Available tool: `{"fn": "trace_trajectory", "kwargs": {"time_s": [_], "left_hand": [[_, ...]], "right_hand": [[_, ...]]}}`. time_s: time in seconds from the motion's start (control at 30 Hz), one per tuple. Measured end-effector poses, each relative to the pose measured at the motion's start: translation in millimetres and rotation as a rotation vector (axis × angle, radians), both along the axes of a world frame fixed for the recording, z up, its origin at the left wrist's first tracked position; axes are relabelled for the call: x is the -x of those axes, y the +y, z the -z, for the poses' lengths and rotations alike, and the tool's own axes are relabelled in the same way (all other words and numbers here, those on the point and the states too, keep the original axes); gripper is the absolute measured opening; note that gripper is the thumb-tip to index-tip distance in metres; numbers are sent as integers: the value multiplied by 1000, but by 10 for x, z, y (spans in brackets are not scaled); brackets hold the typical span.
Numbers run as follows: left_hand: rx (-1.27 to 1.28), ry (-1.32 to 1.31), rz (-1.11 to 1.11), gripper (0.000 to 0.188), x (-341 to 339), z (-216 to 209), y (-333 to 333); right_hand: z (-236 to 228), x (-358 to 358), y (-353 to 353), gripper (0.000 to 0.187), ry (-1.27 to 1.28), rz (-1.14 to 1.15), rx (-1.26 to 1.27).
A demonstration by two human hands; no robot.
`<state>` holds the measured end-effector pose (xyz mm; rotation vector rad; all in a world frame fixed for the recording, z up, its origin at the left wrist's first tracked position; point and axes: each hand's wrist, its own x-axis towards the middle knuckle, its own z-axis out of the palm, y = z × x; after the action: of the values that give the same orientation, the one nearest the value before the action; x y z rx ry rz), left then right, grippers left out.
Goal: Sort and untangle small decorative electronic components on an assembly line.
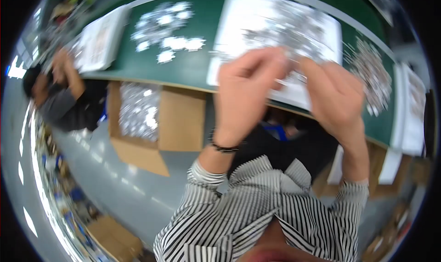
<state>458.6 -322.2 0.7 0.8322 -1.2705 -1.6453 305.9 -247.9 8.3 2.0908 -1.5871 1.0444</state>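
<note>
My left hand (244,85) and my right hand (336,93) are raised close together over the near part of a white board (228,32). The fingers of both are drawn in to a pinch, with the fingertips almost meeting. Motion blur hides what they hold; some small shiny bits show around the fingertips. A heap of small silvery pieces (294,25) lies on the board just beyond my hands. Right of the board, a pile of thin silvery and brownish pieces (369,73) is nearest to my right hand.
On the green table (193,69) at left lie several shiny silvery packets (163,23). An open cardboard box (181,117) of shiny clear bags (138,110) stands below the table edge. A co-worker (64,96) works at far left beside a white stack (103,39). Another white stack (409,110) is at right.
</note>
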Motion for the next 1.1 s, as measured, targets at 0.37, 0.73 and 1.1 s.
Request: {"fn": "trace_trajectory", "kwargs": {"time_s": [0.37, 0.73, 1.1], "left_hand": [[-233, 92, 336, 22, -33, 33, -88], [-339, 248, 339, 19, 85, 150, -108], [-74, 162, 209, 16, 202, 126, 168]], "right_hand": [[10, 83, 112, 25, 145, -30, -85], [70, 71, 66, 38, -195, -33, -118], [154, 276, 235, 49, -658, -146, -351]]}}
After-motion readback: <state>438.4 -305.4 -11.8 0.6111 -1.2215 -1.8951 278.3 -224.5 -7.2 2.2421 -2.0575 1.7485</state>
